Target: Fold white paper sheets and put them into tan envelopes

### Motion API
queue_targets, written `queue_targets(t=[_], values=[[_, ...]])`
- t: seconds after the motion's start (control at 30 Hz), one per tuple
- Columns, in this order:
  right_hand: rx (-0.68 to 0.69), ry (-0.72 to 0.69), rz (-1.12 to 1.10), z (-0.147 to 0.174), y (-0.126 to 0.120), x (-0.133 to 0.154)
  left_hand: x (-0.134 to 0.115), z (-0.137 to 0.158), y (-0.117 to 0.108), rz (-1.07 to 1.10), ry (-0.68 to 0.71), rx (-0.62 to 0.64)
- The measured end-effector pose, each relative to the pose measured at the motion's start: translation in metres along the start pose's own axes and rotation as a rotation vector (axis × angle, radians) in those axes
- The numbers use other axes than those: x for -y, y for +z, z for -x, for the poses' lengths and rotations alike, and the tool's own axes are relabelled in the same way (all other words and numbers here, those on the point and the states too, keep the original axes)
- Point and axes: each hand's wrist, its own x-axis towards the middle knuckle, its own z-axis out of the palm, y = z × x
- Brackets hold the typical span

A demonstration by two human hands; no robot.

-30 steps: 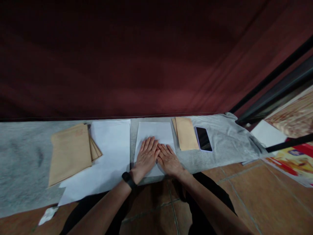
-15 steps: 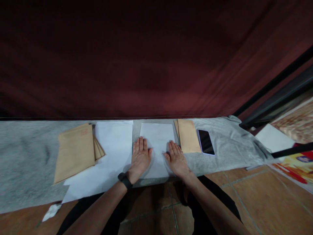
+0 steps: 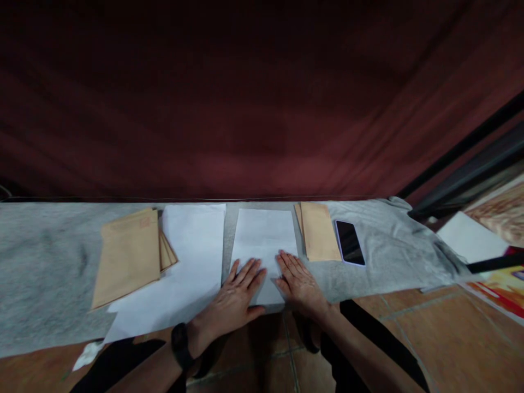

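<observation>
A white sheet of paper (image 3: 266, 229) lies flat in front of me on a grey cloth. Across its near left part rests my left hand (image 3: 237, 295), fingers spread and thumb out past the near edge. My right hand (image 3: 301, 281) lies flat on the near right part, fingers stretched out. Neither hand grips anything. Just right of the sheet are brown envelopes (image 3: 321, 232), overlapping one another. To the left, more white paper (image 3: 192, 251) is spread, with a larger pile of brown envelopes (image 3: 129, 256) partly on top of it.
A phone (image 3: 350, 243) with a dark screen lies right of the small envelopes. The grey cloth (image 3: 45, 273) covers the long surface, with a dark red curtain (image 3: 262, 109) behind it. A crumpled white tissue (image 3: 88, 355) is at the front left, by the tiled floor (image 3: 450, 333).
Both hands have slid toward me along the sheet, to its near part. The left hand has turned, its fingers now pointing more up and right. The view has shifted slightly.
</observation>
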Motion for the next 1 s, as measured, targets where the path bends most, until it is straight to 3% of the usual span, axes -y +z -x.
queue_targets(t=[0.17, 0.33, 0.47, 0.63, 0.77, 0.87, 1.0], values=[[0.069, 0.006, -0.038, 0.001, -0.011, -0.005, 0.001, 0.004, -0.009, 0.013, -0.005, 0.014], [0.228, -0.152, -0.155, 0.001, -0.034, -0.014, 0.012, 0.008, -0.013, 0.063, 0.04, -0.049], [0.346, -0.214, -0.27, 0.0, -0.052, -0.022, 0.026, 0.008, -0.019, 0.235, -0.032, -0.126], [0.321, -0.15, -0.388, -0.004, -0.064, -0.03, 0.036, 0.009, -0.035, 0.579, -0.192, -0.135], [0.32, 0.002, -0.62, -0.006, -0.073, -0.038, 0.048, 0.012, -0.043, 0.734, -0.278, -0.157], [0.281, 0.136, -0.732, -0.003, -0.071, -0.043, 0.062, 0.012, -0.038, 0.756, -0.233, -0.164], [0.286, 0.247, -0.741, 0.0, -0.064, -0.046, 0.074, 0.012, -0.028, 0.602, -0.149, -0.134]])
